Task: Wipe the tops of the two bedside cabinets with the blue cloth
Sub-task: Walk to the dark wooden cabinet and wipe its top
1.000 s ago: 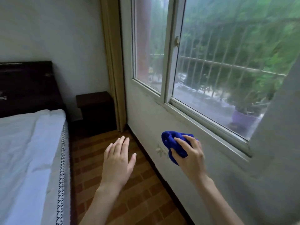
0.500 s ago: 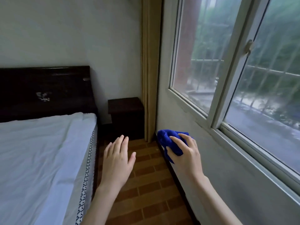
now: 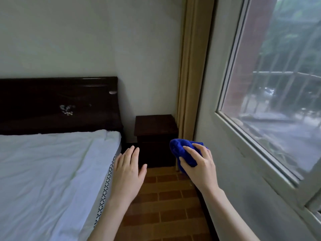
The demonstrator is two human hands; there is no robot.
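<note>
A white bed [image 3: 48,171] fills the left; a dark bedside cabinet [image 3: 156,126] stands in the corner ahead. The left hand [image 3: 127,173] is empty, fingers flat together. The right hand [image 3: 198,167] clutches the bunched blue cloth [image 3: 178,149], probably soft, light, easily gripped anywhere

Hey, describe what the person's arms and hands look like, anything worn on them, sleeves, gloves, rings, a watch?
Both arms are bare as far as the frame shows: no sleeves reach the forearms. The left hand and the right hand wear no gloves. No rings, watch or bracelet show on the fingers or wrists. The nails look short and unpainted.
</note>
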